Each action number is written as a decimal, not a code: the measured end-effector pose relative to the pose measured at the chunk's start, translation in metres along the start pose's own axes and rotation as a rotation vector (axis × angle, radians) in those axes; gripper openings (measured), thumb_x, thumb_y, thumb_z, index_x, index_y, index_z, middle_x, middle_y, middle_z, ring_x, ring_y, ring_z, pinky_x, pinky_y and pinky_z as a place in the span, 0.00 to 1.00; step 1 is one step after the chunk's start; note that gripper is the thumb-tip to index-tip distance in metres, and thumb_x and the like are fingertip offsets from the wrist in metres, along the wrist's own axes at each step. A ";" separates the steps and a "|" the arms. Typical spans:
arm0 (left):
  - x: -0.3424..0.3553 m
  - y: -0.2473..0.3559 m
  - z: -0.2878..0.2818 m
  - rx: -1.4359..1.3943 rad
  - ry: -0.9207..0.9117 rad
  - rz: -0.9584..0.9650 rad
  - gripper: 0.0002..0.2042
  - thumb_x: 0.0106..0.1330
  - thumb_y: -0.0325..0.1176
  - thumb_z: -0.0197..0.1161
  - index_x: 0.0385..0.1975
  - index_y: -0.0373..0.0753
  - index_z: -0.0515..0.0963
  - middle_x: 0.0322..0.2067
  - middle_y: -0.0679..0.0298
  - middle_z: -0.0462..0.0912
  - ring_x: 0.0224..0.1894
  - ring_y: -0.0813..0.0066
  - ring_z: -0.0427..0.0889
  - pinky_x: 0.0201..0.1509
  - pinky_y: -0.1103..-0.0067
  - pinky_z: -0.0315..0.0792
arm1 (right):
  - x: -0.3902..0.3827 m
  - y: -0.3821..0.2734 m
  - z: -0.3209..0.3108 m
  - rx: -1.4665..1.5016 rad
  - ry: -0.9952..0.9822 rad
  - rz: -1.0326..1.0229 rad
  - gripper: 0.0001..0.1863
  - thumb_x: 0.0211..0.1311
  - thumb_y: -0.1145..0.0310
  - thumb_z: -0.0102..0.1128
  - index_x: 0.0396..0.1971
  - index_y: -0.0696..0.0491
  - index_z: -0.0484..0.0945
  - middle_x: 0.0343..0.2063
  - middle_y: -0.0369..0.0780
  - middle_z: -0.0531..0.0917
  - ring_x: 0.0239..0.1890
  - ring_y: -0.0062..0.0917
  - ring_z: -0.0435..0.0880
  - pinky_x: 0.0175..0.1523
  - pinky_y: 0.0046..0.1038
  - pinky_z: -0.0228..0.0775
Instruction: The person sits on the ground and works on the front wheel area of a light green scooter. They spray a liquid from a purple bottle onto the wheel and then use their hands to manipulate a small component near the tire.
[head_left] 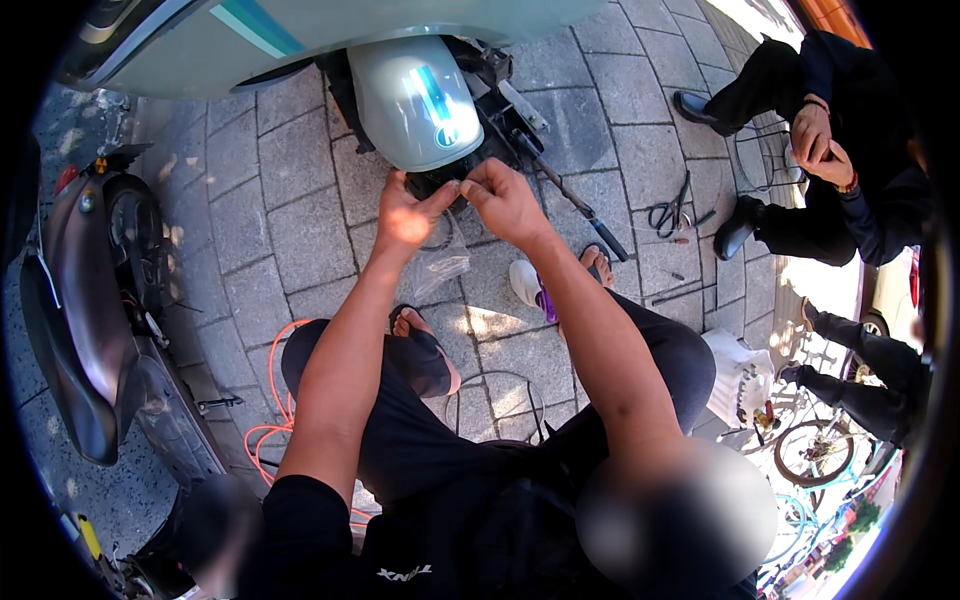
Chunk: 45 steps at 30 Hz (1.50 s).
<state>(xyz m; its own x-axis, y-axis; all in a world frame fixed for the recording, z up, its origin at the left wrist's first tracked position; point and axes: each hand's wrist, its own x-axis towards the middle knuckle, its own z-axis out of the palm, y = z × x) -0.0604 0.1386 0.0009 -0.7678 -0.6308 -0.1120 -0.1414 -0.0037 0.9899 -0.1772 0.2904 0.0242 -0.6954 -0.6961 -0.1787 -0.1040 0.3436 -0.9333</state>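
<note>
My left hand [408, 214] and my right hand [502, 204] meet at the near end of a glossy grey fender [412, 120] with a blue stripe. The fingers of both are closed in a pinch, tips almost touching, beside dark parts under the fender. What they hold is too small and hidden to make out. Just below my hands, a clear plastic bag [440, 268] lies on the paving. A long bar with a black grip [585, 212] slants out from the machinery to the right of my right hand.
White-and-purple can [530, 285] stands by my foot. Black-handled pliers [672, 212] and small tools lie farther right, near a seated person's clasped hands [822, 148]. Orange hose [275, 400] curves at left, near a parked scooter [90, 300]. Cable [540, 400] loops between my feet.
</note>
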 end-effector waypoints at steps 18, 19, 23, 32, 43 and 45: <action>-0.001 0.008 0.002 -0.104 -0.014 -0.019 0.25 0.63 0.25 0.82 0.56 0.30 0.78 0.51 0.59 0.88 0.51 0.75 0.86 0.57 0.76 0.81 | 0.009 0.017 -0.001 0.110 -0.059 0.072 0.11 0.71 0.66 0.70 0.39 0.59 0.82 0.31 0.40 0.86 0.35 0.24 0.82 0.42 0.33 0.75; -0.001 0.010 0.002 -0.105 -0.013 -0.020 0.25 0.63 0.25 0.83 0.57 0.30 0.78 0.51 0.59 0.88 0.51 0.75 0.86 0.57 0.77 0.82 | 0.010 0.015 -0.005 0.106 -0.076 0.059 0.11 0.70 0.66 0.70 0.39 0.59 0.82 0.31 0.40 0.86 0.35 0.26 0.83 0.42 0.33 0.76; 0.001 0.010 0.002 -0.101 -0.009 -0.059 0.27 0.62 0.26 0.83 0.58 0.30 0.77 0.52 0.60 0.87 0.52 0.75 0.86 0.58 0.76 0.81 | 0.019 0.000 -0.022 -0.070 -0.130 -0.110 0.11 0.69 0.67 0.69 0.39 0.60 0.81 0.33 0.45 0.88 0.37 0.35 0.87 0.44 0.37 0.77; 0.007 0.009 -0.002 -0.066 -0.005 -0.034 0.26 0.64 0.30 0.83 0.59 0.32 0.79 0.55 0.61 0.85 0.55 0.75 0.83 0.61 0.76 0.78 | 0.019 -0.001 -0.017 -0.039 -0.059 -0.210 0.08 0.72 0.69 0.68 0.40 0.59 0.81 0.32 0.41 0.87 0.37 0.28 0.85 0.45 0.34 0.76; 0.002 0.008 0.002 -0.119 -0.048 -0.045 0.30 0.63 0.26 0.82 0.62 0.31 0.75 0.57 0.58 0.84 0.57 0.72 0.83 0.63 0.74 0.79 | 0.008 0.016 -0.003 0.193 -0.083 0.112 0.11 0.73 0.64 0.70 0.41 0.58 0.84 0.34 0.33 0.85 0.38 0.18 0.79 0.44 0.28 0.74; 0.000 0.008 0.000 -0.087 -0.055 -0.019 0.31 0.63 0.28 0.83 0.64 0.31 0.74 0.59 0.57 0.82 0.59 0.71 0.82 0.64 0.74 0.78 | 0.006 0.018 0.004 0.225 -0.056 0.134 0.11 0.72 0.64 0.70 0.41 0.58 0.85 0.34 0.33 0.84 0.38 0.18 0.79 0.44 0.28 0.73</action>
<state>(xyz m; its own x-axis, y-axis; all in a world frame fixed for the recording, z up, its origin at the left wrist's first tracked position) -0.0615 0.1385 0.0087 -0.7992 -0.5862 -0.1328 -0.1031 -0.0838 0.9911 -0.1808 0.2904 0.0048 -0.6513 -0.6897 -0.3165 0.1516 0.2904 -0.9448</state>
